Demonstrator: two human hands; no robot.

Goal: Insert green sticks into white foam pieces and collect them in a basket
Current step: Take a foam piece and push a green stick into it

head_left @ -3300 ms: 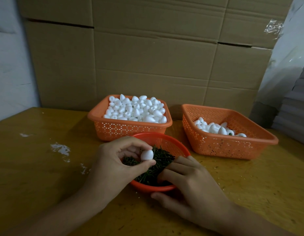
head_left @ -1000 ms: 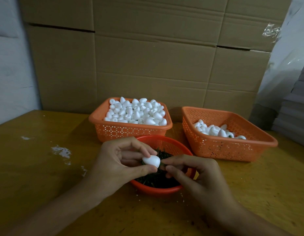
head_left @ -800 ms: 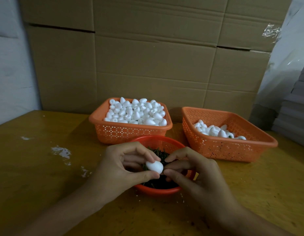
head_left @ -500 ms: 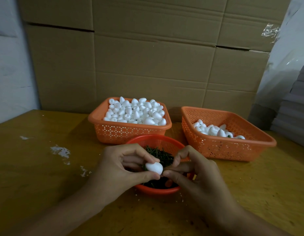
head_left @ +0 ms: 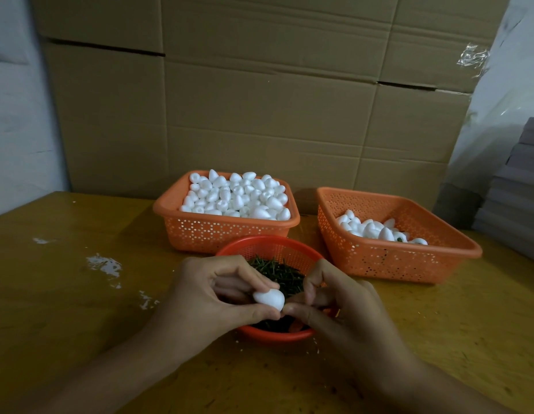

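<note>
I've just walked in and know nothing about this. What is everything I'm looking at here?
table: one, yellow-brown wood, under everything.
cardboard boxes: several, brown, stacked behind the table.
grey stack: one, far right edge; I cannot tell what it is.
left basket: one, orange, back centre.
foam pieces: many, white, heaped in the left basket; fewer in the right basket.
right basket: one, orange, back right.
round basket: one, red-orange, nearest the person.
green sticks: many, dark green, in the round basket.
held foam piece: one, white, above the round basket.
left hand: grips the held foam piece.
right hand: fingertips pinched at that piece's tip; any stick is hidden.
</note>
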